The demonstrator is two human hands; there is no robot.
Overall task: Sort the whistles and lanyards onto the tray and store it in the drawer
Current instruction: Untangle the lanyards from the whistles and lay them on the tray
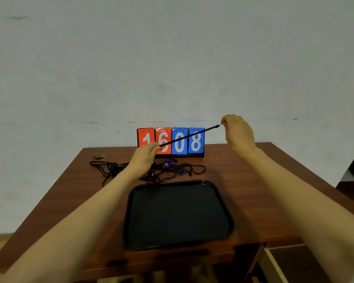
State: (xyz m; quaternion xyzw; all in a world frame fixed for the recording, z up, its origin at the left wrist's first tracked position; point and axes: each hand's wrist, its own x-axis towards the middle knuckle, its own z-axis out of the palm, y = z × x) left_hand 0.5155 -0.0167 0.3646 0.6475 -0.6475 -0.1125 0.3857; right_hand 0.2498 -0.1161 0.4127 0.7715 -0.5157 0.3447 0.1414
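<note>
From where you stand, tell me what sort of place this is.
Probably a sports storeroom or office: a flip scoreboard stands on a wooden desk against a bare wall, with tangled whistle lanyards before it.

Taut lanyard (189, 135) between hands (144, 155) (238, 130)

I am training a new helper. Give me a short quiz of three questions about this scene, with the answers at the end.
1. True or false: the black tray already holds a whistle.
2. Choose one. The lanyard that the left hand and the right hand pinch is:
A. lying slack on the table
B. stretched taut in the air between the two hands
C. laid across the tray
3. Fill in: the scoreboard shows the digits ____.

Key: 1 false; 2 B; 3 1608.
</note>
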